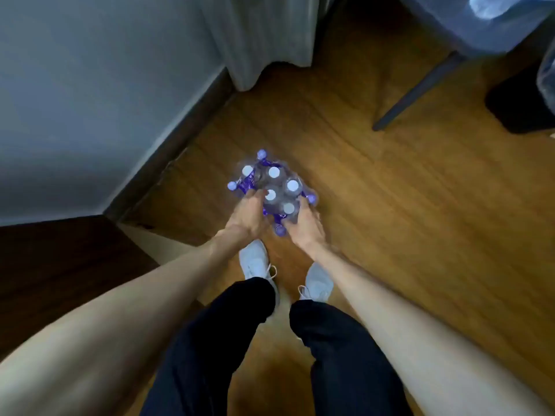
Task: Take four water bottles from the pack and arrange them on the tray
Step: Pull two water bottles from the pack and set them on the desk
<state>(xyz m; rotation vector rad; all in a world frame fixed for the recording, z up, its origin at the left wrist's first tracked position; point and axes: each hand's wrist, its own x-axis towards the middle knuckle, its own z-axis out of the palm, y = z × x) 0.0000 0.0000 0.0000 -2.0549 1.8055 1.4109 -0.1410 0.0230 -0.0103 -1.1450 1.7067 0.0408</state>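
Note:
A shrink-wrapped pack of water bottles [271,183] with white caps and purple labels is over the wooden floor, just ahead of my feet. My left hand [244,217] grips the pack's near left side. My right hand [304,225] grips its near right side. Both hands have fingers curled onto the wrap. Whether the pack rests on the floor or hangs just above it cannot be told, since the image is blurred. No tray is in view.
A grey wall with dark skirting [168,151] runs along the left. A curtain [264,40] hangs at the back. A chair leg [414,91] and a dark object [516,106] are at the right. A dark wooden surface [60,265] lies at my left.

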